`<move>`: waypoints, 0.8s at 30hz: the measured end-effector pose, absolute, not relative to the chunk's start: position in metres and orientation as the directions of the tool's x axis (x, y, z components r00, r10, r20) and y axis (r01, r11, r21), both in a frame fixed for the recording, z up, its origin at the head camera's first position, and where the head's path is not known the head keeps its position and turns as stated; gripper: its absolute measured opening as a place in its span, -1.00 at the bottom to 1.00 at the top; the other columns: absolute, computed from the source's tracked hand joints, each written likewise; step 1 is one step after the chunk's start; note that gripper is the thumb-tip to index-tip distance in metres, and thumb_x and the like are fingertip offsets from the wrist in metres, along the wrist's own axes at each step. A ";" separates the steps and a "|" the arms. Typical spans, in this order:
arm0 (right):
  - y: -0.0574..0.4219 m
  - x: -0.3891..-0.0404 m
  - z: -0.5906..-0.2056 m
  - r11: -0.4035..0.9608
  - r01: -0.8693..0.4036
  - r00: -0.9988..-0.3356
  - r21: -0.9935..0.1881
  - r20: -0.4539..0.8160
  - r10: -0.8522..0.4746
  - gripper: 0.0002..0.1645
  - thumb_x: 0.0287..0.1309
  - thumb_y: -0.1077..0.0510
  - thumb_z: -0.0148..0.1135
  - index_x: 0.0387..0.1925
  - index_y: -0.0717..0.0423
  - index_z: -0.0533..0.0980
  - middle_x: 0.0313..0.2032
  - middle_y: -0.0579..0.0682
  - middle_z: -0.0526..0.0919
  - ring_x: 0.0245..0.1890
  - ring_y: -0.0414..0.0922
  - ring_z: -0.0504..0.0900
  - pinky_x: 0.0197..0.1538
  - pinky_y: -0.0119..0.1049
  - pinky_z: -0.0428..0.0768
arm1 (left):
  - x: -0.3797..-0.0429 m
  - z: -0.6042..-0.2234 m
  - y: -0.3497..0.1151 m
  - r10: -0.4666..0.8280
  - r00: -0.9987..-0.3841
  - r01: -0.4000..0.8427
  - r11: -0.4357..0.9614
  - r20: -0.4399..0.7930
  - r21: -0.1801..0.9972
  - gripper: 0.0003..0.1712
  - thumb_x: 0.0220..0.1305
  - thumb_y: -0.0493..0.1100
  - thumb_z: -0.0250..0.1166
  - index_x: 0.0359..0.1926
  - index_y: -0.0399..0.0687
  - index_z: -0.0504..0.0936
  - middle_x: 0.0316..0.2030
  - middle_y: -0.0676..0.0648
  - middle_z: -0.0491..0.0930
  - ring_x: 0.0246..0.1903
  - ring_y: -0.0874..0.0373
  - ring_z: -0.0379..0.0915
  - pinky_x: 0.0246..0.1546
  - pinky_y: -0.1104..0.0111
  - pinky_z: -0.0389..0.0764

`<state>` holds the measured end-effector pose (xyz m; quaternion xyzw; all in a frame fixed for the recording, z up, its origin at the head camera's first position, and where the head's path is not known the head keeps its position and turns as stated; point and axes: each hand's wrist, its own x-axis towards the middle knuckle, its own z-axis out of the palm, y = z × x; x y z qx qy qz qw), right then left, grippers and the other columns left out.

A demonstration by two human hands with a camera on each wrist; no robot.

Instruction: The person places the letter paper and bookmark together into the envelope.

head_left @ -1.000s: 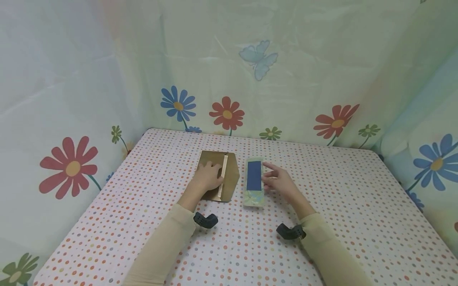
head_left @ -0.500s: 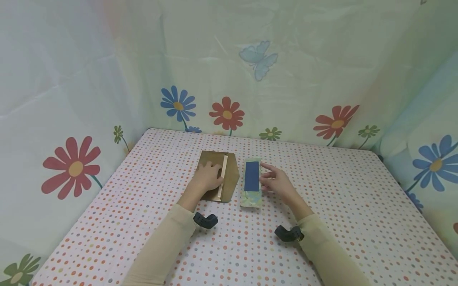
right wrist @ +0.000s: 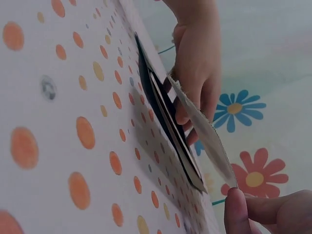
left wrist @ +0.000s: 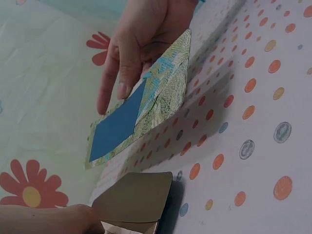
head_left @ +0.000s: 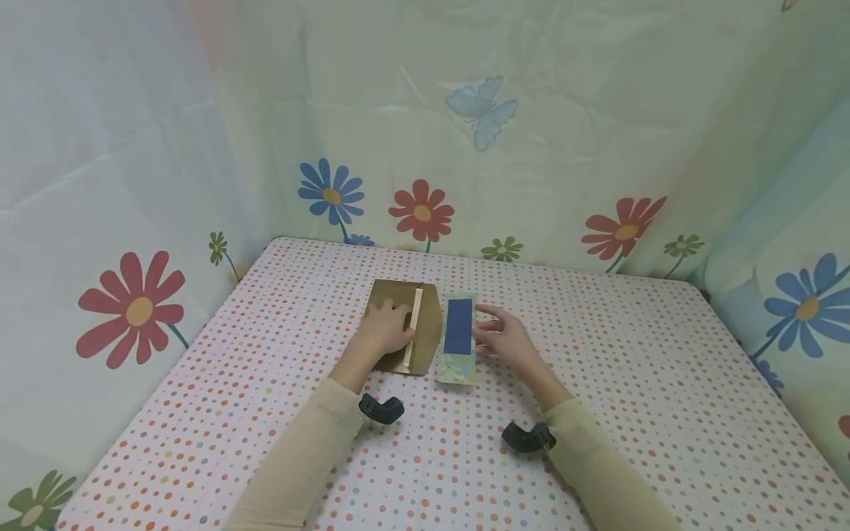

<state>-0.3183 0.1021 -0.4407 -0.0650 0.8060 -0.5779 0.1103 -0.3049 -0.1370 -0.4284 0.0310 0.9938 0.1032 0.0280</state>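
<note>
A golden-brown envelope (head_left: 429, 328) lies on the table, its pointed flap spread out to the right and a pale strip along its mouth. My left hand (head_left: 387, 329) lies over its body, gripping it near the mouth; the right wrist view shows the envelope (right wrist: 168, 114) gaping a little beneath those fingers. Just right of the flap, my right hand (head_left: 510, 341) pinches the right edge of a slim green-patterned card (head_left: 457, 370) with a blue rectangle on it. Tilted and raised, the card (left wrist: 161, 95) casts a shadow on the cloth in the left wrist view.
A polka-dot cloth (head_left: 598, 413) covers the table. Behind and at both sides hang sheets (head_left: 531, 169) printed with flowers and a butterfly. A black wrist camera (head_left: 381, 408) sits on the left wrist, another black camera (head_left: 528, 437) on the right.
My right hand has brought the card leftward, from a gap beside the envelope up to the flap's right edge. My left hand and the envelope have stayed put.
</note>
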 end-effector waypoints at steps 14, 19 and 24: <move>0.086 -0.315 -0.448 0.340 0.021 -0.954 -0.940 -0.120 -0.273 -0.44 0.25 0.20 0.17 0.28 0.02 0.35 0.05 0.22 0.53 -0.23 -0.14 0.66 -0.19 -0.29 0.69 | -0.305 -0.429 -0.136 0.061 -0.995 0.046 0.982 -0.076 0.184 -0.39 0.36 0.11 0.04 0.38 0.12 0.27 0.36 -0.21 0.20 0.34 -0.44 0.00 0.21 -0.17 0.34; 0.083 -0.313 -0.450 0.374 -0.003 -0.959 -0.927 -0.104 -0.264 -0.58 0.26 0.18 0.16 0.16 0.10 0.46 0.03 0.16 0.55 -0.17 -0.12 0.65 -0.16 -0.35 0.68 | -0.305 -0.430 -0.135 0.057 -0.996 0.044 0.984 -0.074 0.171 -0.39 0.36 0.11 0.04 0.39 0.13 0.27 0.37 -0.20 0.20 0.34 -0.44 0.01 0.21 -0.17 0.34; 0.082 -0.312 -0.450 0.394 -0.042 -0.960 -0.918 -0.073 -0.271 -0.60 0.25 0.18 0.18 0.11 0.15 0.49 0.07 0.16 0.55 0.01 -0.01 0.63 -0.05 -0.32 0.65 | -0.306 -0.431 -0.135 0.054 -0.996 0.041 0.986 -0.073 0.163 -0.39 0.36 0.12 0.05 0.38 0.14 0.27 0.36 -0.19 0.21 0.34 -0.42 0.02 0.21 -0.17 0.34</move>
